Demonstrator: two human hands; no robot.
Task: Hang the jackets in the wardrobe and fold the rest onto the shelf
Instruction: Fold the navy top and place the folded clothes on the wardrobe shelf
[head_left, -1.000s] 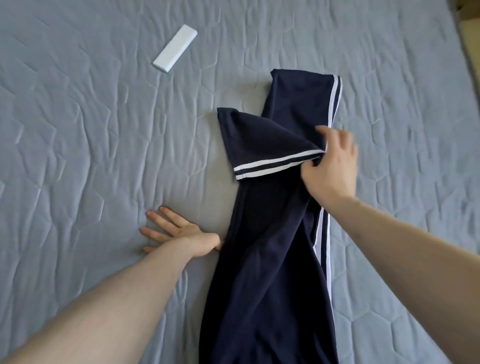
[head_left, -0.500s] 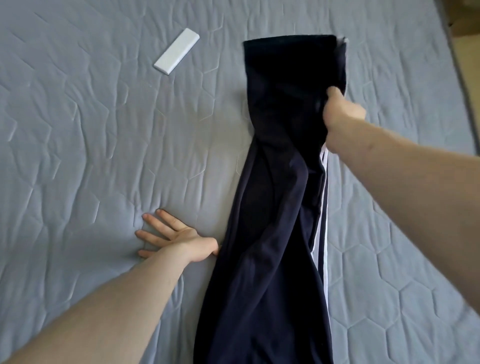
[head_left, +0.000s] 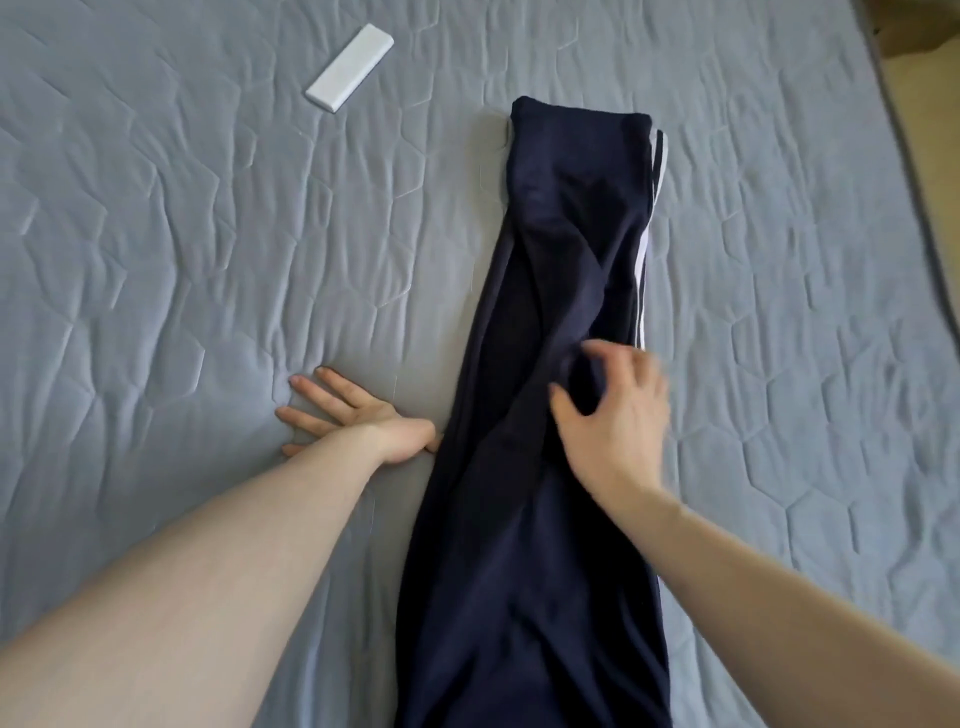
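A navy garment (head_left: 550, 291) with white side stripes lies folded into a long narrow strip on the grey quilted bed, running from the near edge of view toward the far side. My left hand (head_left: 353, 415) rests flat on the quilt, fingers spread, its heel touching the garment's left edge. Over the strip's middle, my right hand (head_left: 613, 410) hovers with loosely spread fingers and holds nothing. It looks blurred from motion.
A white rectangular block (head_left: 349, 67) lies on the quilt (head_left: 156, 234) at the far left. The bed's right edge (head_left: 914, 156) runs along the right, with bare floor beyond it at the top right corner.
My right hand carried the striped sleeve over onto the strip, let it go near the top, and drew back toward the middle. The left hand stayed planted.
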